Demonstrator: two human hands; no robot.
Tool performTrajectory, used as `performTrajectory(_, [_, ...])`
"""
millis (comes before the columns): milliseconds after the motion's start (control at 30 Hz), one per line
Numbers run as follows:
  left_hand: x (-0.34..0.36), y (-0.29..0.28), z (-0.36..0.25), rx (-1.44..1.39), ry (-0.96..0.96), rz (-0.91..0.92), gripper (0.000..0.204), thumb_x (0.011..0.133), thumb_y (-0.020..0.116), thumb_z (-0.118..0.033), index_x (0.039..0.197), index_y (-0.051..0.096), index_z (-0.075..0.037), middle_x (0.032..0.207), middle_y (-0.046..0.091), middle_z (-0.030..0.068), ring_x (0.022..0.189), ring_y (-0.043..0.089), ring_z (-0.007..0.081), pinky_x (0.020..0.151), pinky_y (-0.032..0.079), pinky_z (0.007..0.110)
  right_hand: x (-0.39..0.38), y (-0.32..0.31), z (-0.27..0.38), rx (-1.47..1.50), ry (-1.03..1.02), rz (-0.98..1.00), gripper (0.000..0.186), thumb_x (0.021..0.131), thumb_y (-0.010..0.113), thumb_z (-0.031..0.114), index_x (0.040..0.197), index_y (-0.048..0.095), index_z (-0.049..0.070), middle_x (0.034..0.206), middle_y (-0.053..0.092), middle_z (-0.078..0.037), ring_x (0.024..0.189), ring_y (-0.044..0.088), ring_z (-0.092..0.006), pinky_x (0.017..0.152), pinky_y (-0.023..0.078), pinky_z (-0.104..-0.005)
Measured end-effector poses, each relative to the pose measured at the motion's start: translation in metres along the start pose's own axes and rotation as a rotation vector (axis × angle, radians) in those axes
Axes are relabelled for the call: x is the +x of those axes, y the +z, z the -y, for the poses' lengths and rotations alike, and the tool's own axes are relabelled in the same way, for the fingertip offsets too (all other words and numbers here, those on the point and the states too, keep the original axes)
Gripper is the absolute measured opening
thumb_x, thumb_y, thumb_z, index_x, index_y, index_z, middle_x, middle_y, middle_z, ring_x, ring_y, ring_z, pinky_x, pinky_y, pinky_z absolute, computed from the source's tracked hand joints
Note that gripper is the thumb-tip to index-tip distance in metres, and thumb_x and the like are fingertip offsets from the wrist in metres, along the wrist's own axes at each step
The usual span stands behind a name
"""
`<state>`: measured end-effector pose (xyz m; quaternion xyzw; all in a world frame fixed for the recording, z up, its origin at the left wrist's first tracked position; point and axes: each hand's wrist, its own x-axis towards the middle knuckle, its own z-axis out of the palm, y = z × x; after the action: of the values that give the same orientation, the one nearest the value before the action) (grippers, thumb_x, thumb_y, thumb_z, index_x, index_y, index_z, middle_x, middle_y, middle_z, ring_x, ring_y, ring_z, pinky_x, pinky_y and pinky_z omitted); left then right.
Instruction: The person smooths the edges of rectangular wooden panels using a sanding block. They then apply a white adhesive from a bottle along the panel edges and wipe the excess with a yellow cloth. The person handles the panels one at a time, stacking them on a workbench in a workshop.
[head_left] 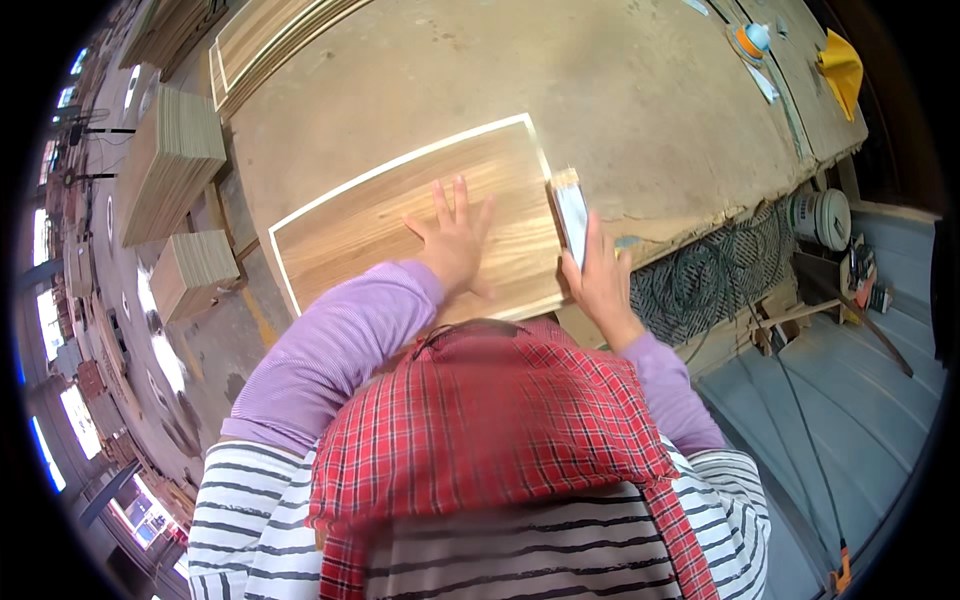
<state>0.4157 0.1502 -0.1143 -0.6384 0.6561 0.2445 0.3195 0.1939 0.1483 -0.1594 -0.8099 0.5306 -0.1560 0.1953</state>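
LH (452,245) on panel (385,222), RH (602,285) w/ block (573,218); bucket (820,222) print (803,215) illeg.

One central panel (385,222), one block (571,215), one bucket (820,219), one yellow cloth (842,73)

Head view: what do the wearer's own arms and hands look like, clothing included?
The left hand and right hand are bare, without gloves. Lilac sleeves cover both forearms; above them show white shirt sleeves with dark, uneven stripes.
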Motion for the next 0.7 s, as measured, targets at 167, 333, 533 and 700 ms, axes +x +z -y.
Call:
performTrajectory(167, [0.001,0.003,0.004,-0.057,0.022,0.002,0.138,0.046,0.081,-0.063,0.149,0.001,-0.017,0.149,-0.012,0.03,0.134,-0.006,0.0561,0.084,0.024,0.082,0.124,0.024,0.02,-0.014,0.035,0.041,0.069,0.086,0.053,0.035,0.142,0.025,0.006,0.113,0.054,-0.023,0.095,0.056,-0.0403,0.083,0.037,-0.0542])
performTrajectory(333, [-0.002,0.003,0.004,-0.059,0.012,-0.043,0.137,0.047,0.081,-0.062,0.149,0.001,-0.018,0.15,-0.013,0.0287,0.135,-0.008,0.0543,0.086,0.022,0.082,0.15,0.019,0.025,-0.015,0.053,0.121,0.066,0.087,0.05,0.034,0.141,0.024,0.007,0.119,0.053,-0.023,0.103,0.054,-0.0418,0.09,0.035,-0.0565])
performTrajectory(533, [-0.002,0.003,0.001,-0.091,-0.033,-0.026,0.141,0.045,0.083,-0.06,0.149,-0.003,-0.019,0.151,-0.014,0.0251,0.136,-0.011,0.0511,0.09,0.021,0.08,-0.034,-0.011,-0.016,-0.038,-0.055,0.117,0.076,0.078,0.062,0.026,0.14,0.026,0.0,0.107,0.054,-0.02,0.093,0.056,-0.0371,0.078,0.04,-0.0509])
performTrajectory(700, [0.001,-0.004,0.0,-0.085,-0.061,0.02,0.146,0.044,0.084,-0.061,0.148,-0.011,-0.021,0.151,-0.018,0.0233,0.136,-0.014,0.0511,0.09,0.019,0.08,-0.13,-0.052,-0.017,0.122,0.186,0.261,0.081,0.076,0.066,0.011,0.142,0.02,-0.001,0.112,0.05,-0.026,0.092,0.05,-0.0437,0.081,0.04,-0.0482])
